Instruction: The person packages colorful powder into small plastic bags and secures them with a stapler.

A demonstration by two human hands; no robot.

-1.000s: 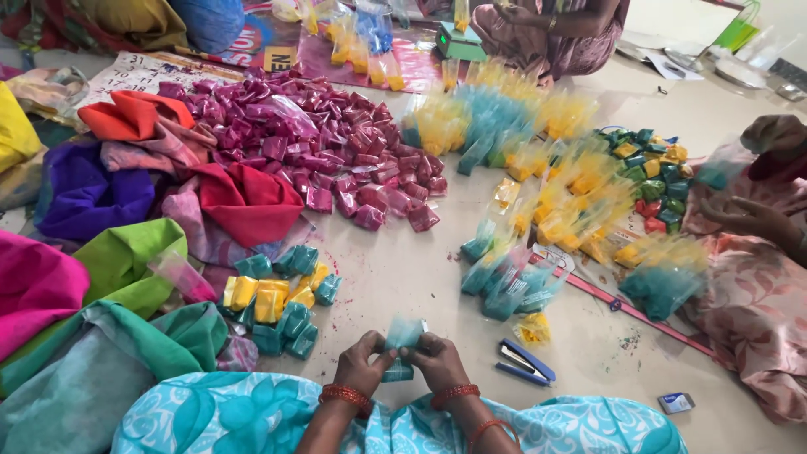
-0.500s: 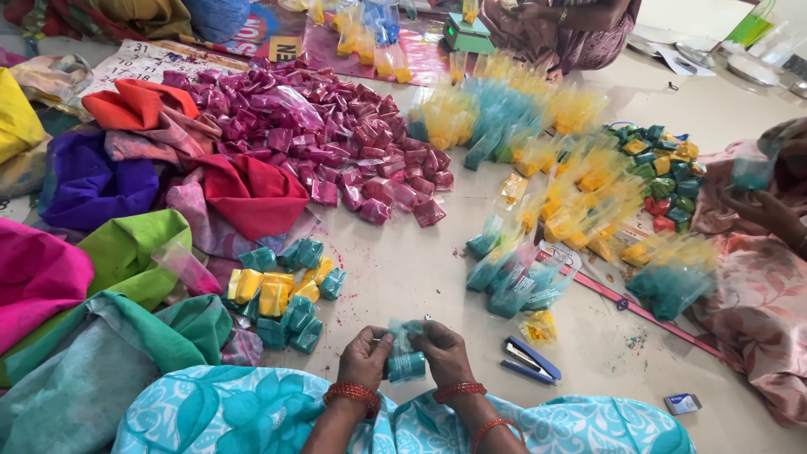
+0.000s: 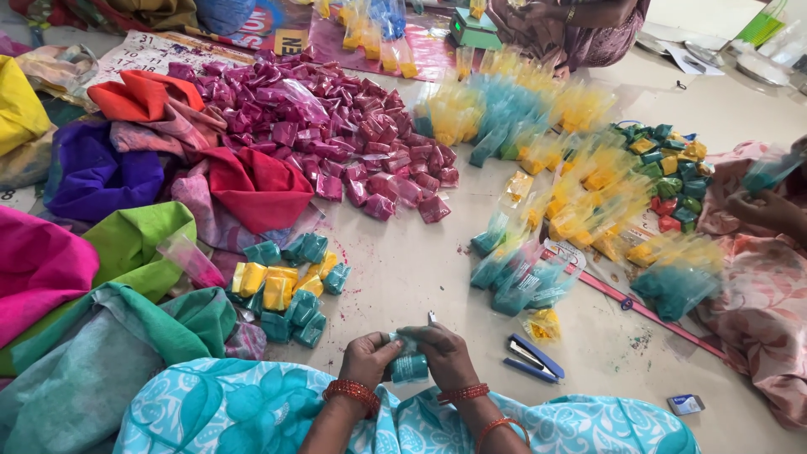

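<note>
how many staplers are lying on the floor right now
1. A blue stapler lies on the floor just right of the right hand, apart from it. Both hands hold a teal packet. Others may be hidden under the packet heaps.

Teal packet, seemingly between both hands
</note>
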